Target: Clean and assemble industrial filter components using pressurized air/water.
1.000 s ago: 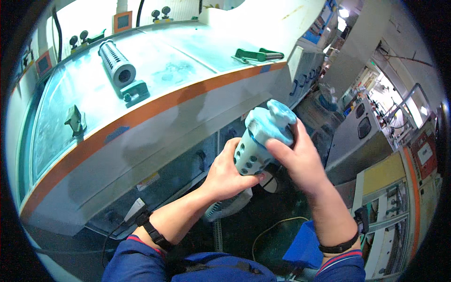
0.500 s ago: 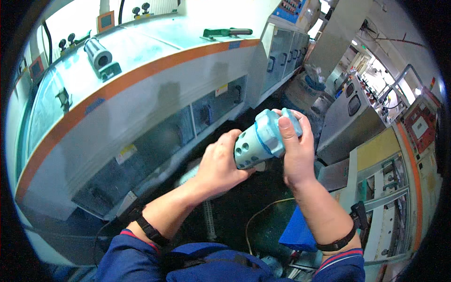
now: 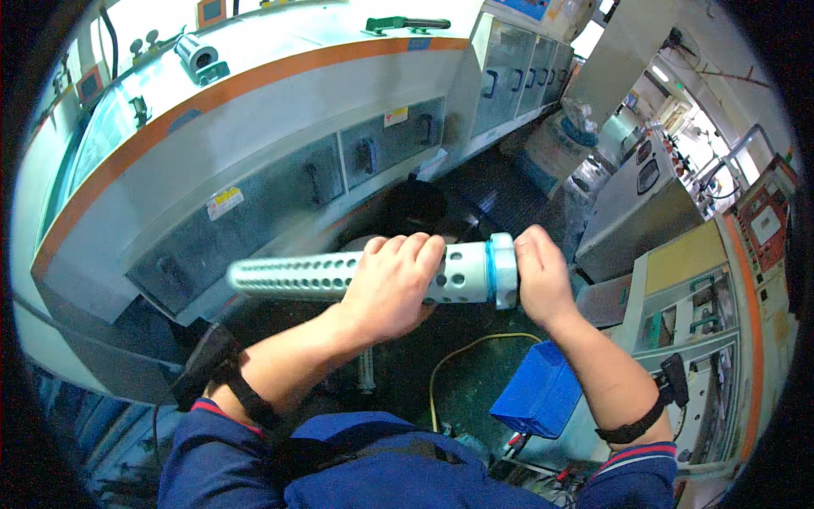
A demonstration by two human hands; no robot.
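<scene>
A long pale grey perforated tube (image 3: 292,276) lies nearly level in front of me, its rounded end to the left. My left hand (image 3: 394,284) is wrapped round the tube right of its middle. A pale hexagonal cap (image 3: 507,270) sits on the right end, with a blue ring next to it. Against the cap's outer end, my right hand (image 3: 544,273) is closed; its fingertips are partly hidden, and it seems to grip the end piece there.
A long grey machine with an orange edge (image 3: 305,61) runs along the left and far side, bearing a grey cylinder (image 3: 197,55) and a green handle (image 3: 407,25). A blue bin (image 3: 538,394) stands below my right forearm, near a yellow cord (image 3: 454,356). Cabinets (image 3: 691,314) line the right.
The tube has swung from pointing away at a slant to lying nearly level across my view, so its full length shows. My right hand has moved down with the cap end.
</scene>
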